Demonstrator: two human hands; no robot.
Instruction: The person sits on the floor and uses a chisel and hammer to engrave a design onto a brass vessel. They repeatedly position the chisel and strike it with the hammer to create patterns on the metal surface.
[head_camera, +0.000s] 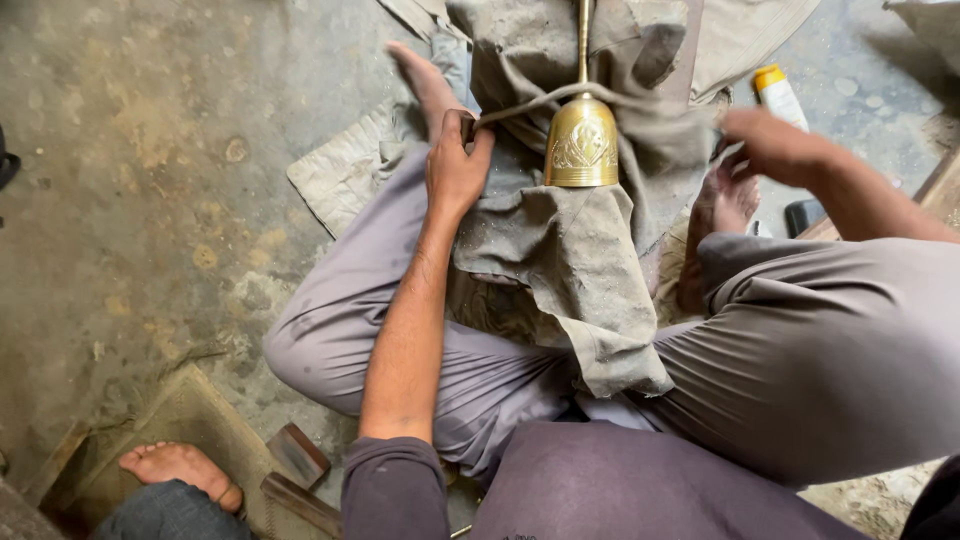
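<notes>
Brass bell (582, 145) sits on a grey cloth (570, 250). Left hand (457, 165) and right hand (765, 143) each pinch a cloth strip (530, 102) wrapped around it.

1. Your brass bell (582, 145) is polished metal, glossy, with an engraved pattern.
2. The grey cloth (575, 250) over your lap looks matt, coarse and dusty.
3. The concrete floor (150, 200) is rough and stained.
4. The bottle (781, 97) is smooth plastic.

The bell (582, 142) was gold with an engraved leafy pattern, the cloth (575, 250) dusty grey, the bottle (779, 96) white with a yellow cap.
</notes>
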